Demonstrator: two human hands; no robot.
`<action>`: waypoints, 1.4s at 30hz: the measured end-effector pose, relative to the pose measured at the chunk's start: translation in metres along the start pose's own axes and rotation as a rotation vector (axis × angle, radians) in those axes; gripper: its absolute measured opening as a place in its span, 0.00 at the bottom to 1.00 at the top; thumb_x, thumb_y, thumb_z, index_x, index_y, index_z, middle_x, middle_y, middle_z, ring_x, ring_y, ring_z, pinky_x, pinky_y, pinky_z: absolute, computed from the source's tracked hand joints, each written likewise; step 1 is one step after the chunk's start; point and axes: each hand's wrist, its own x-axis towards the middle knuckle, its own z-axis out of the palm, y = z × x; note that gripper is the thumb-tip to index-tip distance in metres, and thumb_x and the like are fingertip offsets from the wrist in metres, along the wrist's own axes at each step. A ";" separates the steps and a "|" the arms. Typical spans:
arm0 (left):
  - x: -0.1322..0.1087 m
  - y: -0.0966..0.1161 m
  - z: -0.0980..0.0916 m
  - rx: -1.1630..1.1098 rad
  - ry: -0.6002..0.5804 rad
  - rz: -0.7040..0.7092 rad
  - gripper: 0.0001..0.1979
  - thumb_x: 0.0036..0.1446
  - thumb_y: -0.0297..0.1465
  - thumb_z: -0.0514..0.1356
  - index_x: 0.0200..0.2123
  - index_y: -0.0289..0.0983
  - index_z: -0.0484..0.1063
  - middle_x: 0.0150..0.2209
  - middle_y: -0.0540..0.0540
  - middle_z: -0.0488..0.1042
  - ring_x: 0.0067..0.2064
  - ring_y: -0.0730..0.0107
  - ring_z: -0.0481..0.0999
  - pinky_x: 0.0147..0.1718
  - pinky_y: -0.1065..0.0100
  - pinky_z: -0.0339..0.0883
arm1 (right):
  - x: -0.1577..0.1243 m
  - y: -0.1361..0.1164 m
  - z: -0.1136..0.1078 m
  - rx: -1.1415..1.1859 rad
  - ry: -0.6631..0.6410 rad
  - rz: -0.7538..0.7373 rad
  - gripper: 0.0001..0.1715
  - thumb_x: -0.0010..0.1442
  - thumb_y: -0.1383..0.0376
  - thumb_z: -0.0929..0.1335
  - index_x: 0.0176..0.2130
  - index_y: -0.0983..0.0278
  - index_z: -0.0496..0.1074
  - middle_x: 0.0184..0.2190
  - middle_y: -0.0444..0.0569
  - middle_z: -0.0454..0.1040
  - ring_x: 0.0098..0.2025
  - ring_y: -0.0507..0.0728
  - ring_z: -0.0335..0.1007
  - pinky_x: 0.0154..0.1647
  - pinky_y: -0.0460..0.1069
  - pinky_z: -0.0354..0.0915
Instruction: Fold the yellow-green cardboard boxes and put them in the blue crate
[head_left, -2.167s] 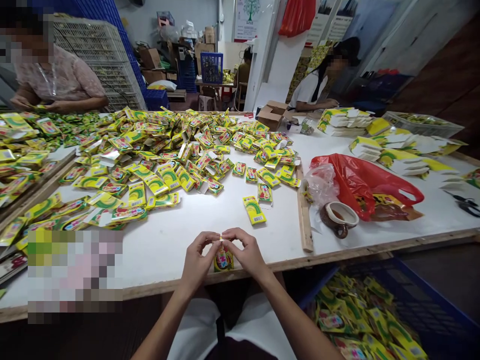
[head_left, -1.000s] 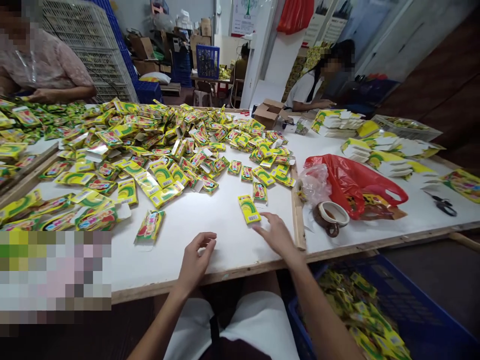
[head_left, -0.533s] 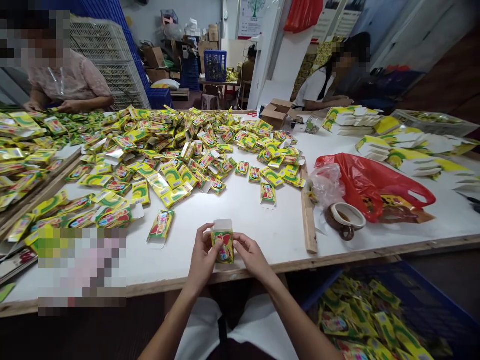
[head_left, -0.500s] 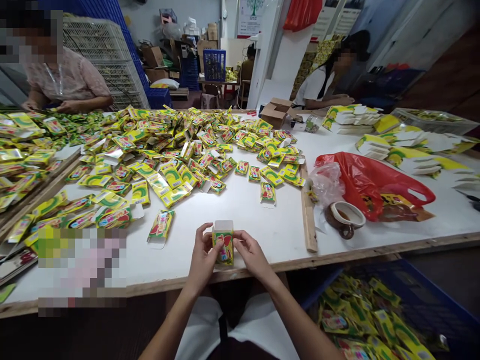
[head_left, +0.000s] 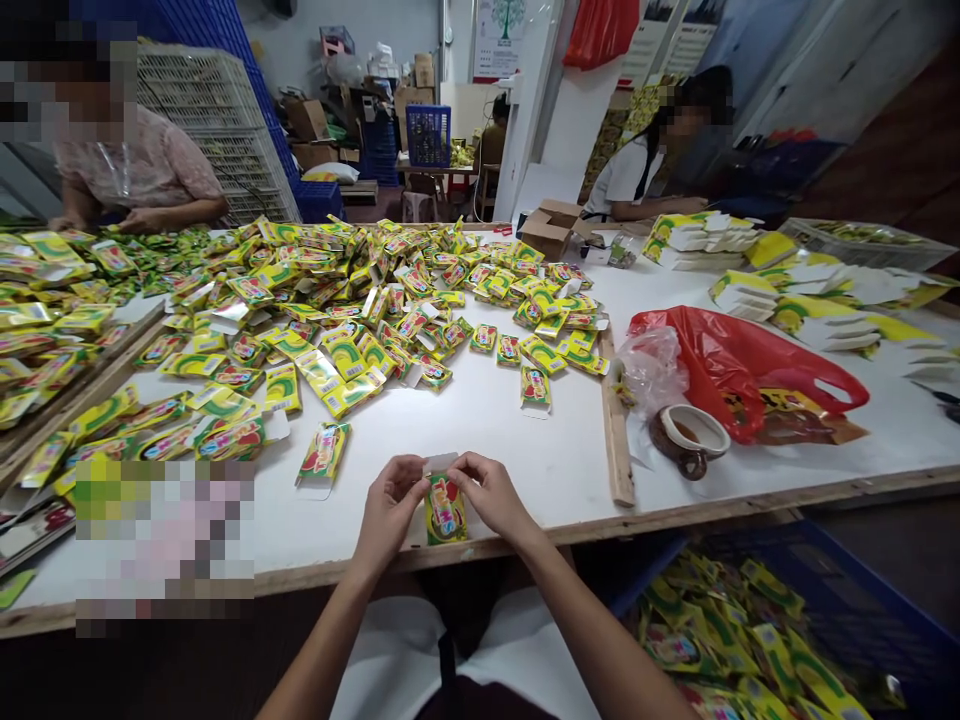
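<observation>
Both my hands hold one small yellow-green carton upright near the front edge of the white table. My left hand pinches its left side and my right hand pinches its right side, fingertips at the white top flap. A flattened carton lies on the table just left of my left hand. A big heap of the same flat cartons spreads across the table behind.
A wooden strip lies to the right, with a small cup, a clear bag and a red plastic bag beyond it. A blue crate of cartons stands at lower right. Two people sit across the table.
My right hand took a flat carton from the table and brought it to my left hand. Its top flap stood up half a second ago; now my fingertips press on it.
</observation>
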 end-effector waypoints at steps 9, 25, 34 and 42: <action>-0.001 0.007 0.005 0.107 -0.029 0.060 0.08 0.55 0.34 0.60 0.35 0.36 0.74 0.37 0.44 0.75 0.42 0.64 0.74 0.42 0.65 0.68 | -0.013 -0.017 0.000 -0.017 0.032 -0.059 0.08 0.60 0.62 0.65 0.36 0.62 0.73 0.35 0.48 0.77 0.37 0.56 0.72 0.41 0.50 0.67; -0.003 0.005 0.011 0.093 0.038 -0.021 0.11 0.54 0.36 0.60 0.36 0.36 0.75 0.36 0.45 0.78 0.39 0.64 0.75 0.40 0.66 0.69 | -0.009 -0.019 0.001 -0.060 0.075 -0.023 0.09 0.60 0.62 0.65 0.33 0.62 0.72 0.29 0.45 0.76 0.32 0.54 0.72 0.36 0.48 0.67; 0.000 0.010 -0.032 0.613 0.289 0.208 0.13 0.56 0.37 0.57 0.42 0.38 0.70 0.49 0.40 0.71 0.54 0.55 0.67 0.54 0.53 0.58 | -0.043 -0.043 -0.065 -0.231 0.247 0.079 0.11 0.59 0.59 0.63 0.31 0.61 0.72 0.30 0.48 0.76 0.34 0.57 0.71 0.35 0.49 0.67; 0.014 0.004 -0.076 1.033 0.278 0.029 0.30 0.47 0.34 0.61 0.54 0.34 0.57 0.47 0.34 0.70 0.49 0.46 0.69 0.48 0.46 0.59 | -0.090 -0.068 -0.157 -0.499 0.237 0.226 0.15 0.57 0.52 0.65 0.35 0.59 0.73 0.38 0.53 0.76 0.43 0.63 0.70 0.44 0.54 0.65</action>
